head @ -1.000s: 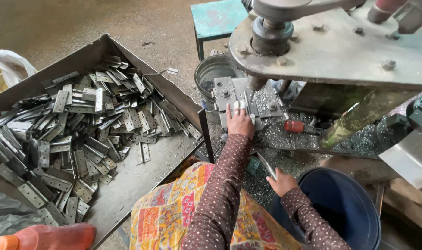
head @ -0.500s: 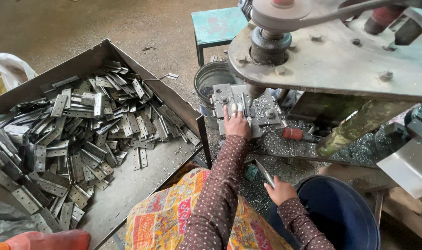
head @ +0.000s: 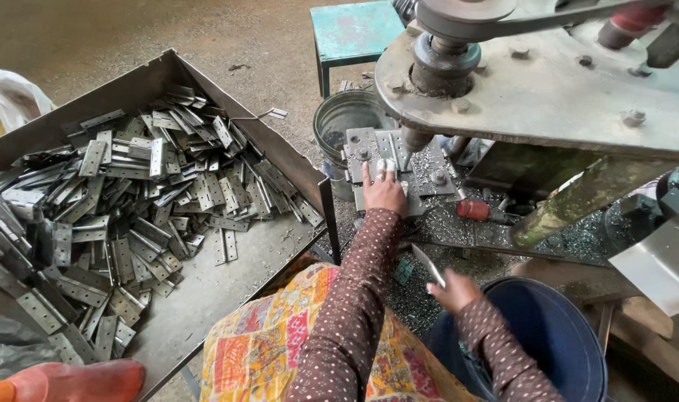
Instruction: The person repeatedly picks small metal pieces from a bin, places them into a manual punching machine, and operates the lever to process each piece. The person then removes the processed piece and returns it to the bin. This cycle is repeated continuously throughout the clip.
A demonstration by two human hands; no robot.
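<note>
Head view, looking down at the bench: over at the far left edge there's a white plastic bag (head: 10, 95), crumpled, sitting on the floor just beside the big metal tray (head: 227, 286). No readable labels anywhere. A teal stool (head: 354, 31) stands at the top, a round grey tin (head: 341, 119) just below it, and a blue bucket (head: 559, 350) sits at the lower right.

Now the hands. The left hand (head: 384, 190) is stretched forward, fingers flat and pressing a small pale metal piece (head: 385, 165) onto the die plate (head: 399, 167), right under the press machine (head: 548, 82). The right hand (head: 452, 289) is closed around a flat metal strip (head: 429, 265), grey and narrow, tilted upward, held just above the bucket's rim.

In the tray, a heap of hinge plates (head: 131, 193), dull grey, drilled with holes, lying every which way.
</note>
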